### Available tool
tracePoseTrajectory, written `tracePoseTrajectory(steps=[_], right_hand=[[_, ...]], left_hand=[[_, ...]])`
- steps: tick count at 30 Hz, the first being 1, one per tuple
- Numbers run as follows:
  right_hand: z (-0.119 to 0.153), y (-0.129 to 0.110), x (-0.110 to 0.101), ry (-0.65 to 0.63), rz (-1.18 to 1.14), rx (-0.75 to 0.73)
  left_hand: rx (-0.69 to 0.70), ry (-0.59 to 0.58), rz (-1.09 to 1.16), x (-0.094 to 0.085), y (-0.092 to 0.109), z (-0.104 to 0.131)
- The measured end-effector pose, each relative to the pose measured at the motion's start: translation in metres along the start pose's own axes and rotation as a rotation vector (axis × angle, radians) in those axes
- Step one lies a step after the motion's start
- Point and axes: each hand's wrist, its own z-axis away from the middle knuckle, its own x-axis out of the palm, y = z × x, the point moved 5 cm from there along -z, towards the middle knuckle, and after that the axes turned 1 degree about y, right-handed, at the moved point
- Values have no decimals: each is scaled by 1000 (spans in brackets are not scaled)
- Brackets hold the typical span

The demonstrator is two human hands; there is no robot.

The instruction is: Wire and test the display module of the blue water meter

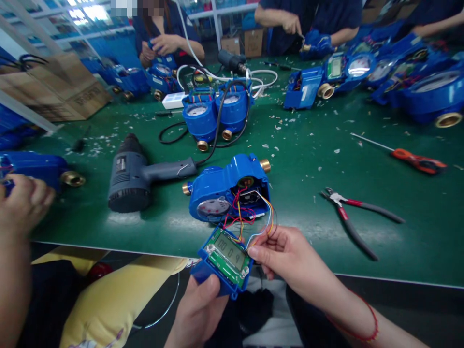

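My left hand (199, 309) grips a blue plastic meter cover (203, 275) by its lower edge, just in front of the table edge. Set in the cover is a green circuit board (216, 265) with a lit-up or printed digit display (229, 252). At the board's right side, my right hand (290, 253) pinches thin coloured wires (270, 220) between thumb and fingers. These wires run to the opened blue water meter (221, 181), which lies on its side on the table with brass ends and red wires in its cavity.
A grey heat gun (130, 179) lies left of the meter. Cutting pliers (348, 208) and an orange screwdriver (416, 159) lie right. Two blue meters (198, 121) stand behind, among cables. A co-worker's hand (27, 203) holds another meter at left; other people work across the green table (308, 140).
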Motion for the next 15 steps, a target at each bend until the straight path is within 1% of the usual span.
tracePoseTrajectory(steps=[4,8,11,15], right_hand=[[1,-9,-6,9,129,-66],[4,-13,-18,66,188,-93],[5,-11,-21,57,147,-80],[2,-6,-11,16,-6,-63]], left_hand=[[-18,-22,-1,4,2,-2],[-47,9,-1,-2,6,0],[-44,18,-10,-7,7,1],[-14,-16,-52,-3,8,1]])
